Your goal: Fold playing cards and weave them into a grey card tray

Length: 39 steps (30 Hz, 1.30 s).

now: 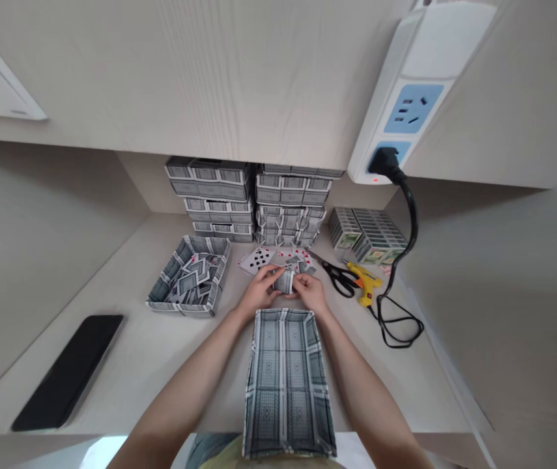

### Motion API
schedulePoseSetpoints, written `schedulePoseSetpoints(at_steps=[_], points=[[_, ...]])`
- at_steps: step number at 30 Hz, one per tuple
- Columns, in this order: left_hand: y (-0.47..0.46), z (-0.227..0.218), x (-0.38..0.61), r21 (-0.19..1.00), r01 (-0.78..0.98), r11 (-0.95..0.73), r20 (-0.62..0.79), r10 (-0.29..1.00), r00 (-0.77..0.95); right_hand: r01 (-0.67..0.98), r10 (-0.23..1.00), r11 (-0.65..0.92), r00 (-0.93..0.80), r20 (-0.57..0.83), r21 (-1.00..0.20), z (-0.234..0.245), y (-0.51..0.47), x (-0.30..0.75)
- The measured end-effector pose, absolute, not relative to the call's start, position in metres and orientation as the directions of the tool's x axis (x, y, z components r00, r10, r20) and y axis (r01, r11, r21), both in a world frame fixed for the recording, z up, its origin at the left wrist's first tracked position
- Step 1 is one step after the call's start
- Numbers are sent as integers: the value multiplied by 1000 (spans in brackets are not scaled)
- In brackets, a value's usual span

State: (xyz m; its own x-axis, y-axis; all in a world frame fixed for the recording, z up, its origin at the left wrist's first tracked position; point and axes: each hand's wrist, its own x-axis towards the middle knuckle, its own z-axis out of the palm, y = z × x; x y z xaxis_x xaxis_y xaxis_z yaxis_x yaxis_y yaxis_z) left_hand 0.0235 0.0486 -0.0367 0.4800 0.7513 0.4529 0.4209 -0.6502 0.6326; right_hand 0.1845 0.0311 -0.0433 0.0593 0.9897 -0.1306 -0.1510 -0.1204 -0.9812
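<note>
My left hand (257, 290) and my right hand (310, 291) meet over the desk, both closed on a small folded playing card (285, 281) pinched between their fingers. Just beyond them lie loose face-up playing cards (257, 259). Directly in front of me, between my forearms, stands an open tray made of playing cards (286, 384), back pattern showing, with nothing visible inside.
A second card tray (165, 286) holding folded card pieces sits to the left. Stacks of card trays (214, 198) stand at the back wall. Scissors (339, 279), a yellow glue gun (367, 281) with black cord, card packs (369, 234), a power strip (405, 98) and a black phone (70, 368) are around.
</note>
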Motion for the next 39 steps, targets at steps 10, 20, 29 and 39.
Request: schedulePoseSetpoints(at_steps=[10,20,29,39], points=[[48,-36,23,662,388,-642,441,751,491,95,991,-42,130,-29,-995,-47,28,184],[50,-45,25,701,414,-581,427,806,410,-10,998,2,-68,2,-1000,-53,28,185],[47,-32,26,786,336,-519,377,833,404,-73,995,-6,-102,2,-997,-43,28,187],[49,-30,32,907,305,-291,176,918,354,-37,954,-14,-301,-2,-999,-41,25,186]])
